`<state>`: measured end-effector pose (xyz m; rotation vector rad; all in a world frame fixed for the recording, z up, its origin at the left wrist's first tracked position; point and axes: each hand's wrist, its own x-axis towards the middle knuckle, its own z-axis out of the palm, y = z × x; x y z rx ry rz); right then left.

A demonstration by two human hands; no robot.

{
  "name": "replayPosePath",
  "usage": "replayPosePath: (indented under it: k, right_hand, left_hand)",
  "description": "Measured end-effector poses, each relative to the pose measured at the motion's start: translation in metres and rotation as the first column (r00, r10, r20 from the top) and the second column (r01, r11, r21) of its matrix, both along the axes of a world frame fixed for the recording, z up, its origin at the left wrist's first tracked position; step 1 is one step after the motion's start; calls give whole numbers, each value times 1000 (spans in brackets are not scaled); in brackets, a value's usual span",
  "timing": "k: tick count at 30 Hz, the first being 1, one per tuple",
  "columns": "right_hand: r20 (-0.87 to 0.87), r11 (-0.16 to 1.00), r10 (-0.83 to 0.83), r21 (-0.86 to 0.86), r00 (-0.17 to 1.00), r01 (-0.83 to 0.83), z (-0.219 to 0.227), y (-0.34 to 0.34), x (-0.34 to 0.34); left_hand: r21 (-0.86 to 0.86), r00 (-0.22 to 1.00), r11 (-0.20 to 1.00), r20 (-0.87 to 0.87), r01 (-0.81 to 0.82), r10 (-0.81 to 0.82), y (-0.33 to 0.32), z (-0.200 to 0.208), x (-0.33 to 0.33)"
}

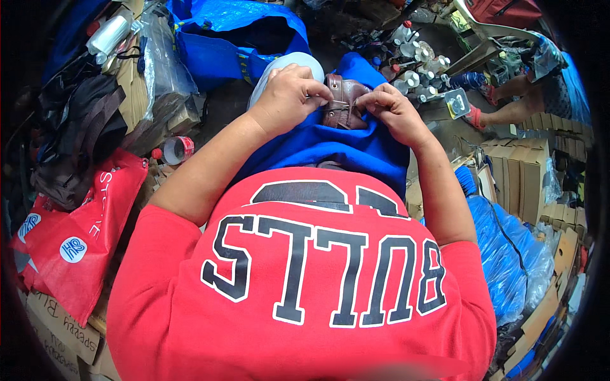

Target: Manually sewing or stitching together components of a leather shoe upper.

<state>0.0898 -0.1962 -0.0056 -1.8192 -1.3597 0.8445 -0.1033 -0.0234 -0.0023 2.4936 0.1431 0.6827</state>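
A brown leather shoe with metal eyelets lies on the blue cloth over my lap. My left hand is at its left side, with thumb and fingertips pinched together. A thin pale strand crosses the shoe's opening near those fingertips; whether it is thread or a lace I cannot tell. On the other side my right hand pinches close against the shoe's edge, and what lies between its fingertips is too small to make out. A pale grey rounded object shows behind my left hand.
Several plastic bottles stand at the far right, near another person's leg. A blue bag lies ahead. At left are a clear jar and a red bag; at right, cardboard boxes and blue plastic.
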Motion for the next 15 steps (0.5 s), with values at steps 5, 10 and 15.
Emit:
replayPosePath:
  k: [5, 10, 15]
  right_hand:
    - [-40, 1000, -1, 1, 999, 1, -2, 3, 2]
    - [43, 1000, 3, 29, 999, -4, 4, 4, 0]
    - [-69, 1000, 18, -2, 997, -18, 3, 2, 1]
  left_hand:
    - [-96, 990, 995, -140, -20, 7, -2, -1, 1]
    - [-63, 991, 998, -131, 24, -32, -2, 4, 2]
    - [133, 997, 988, -49, 72, -66, -8, 11, 7]
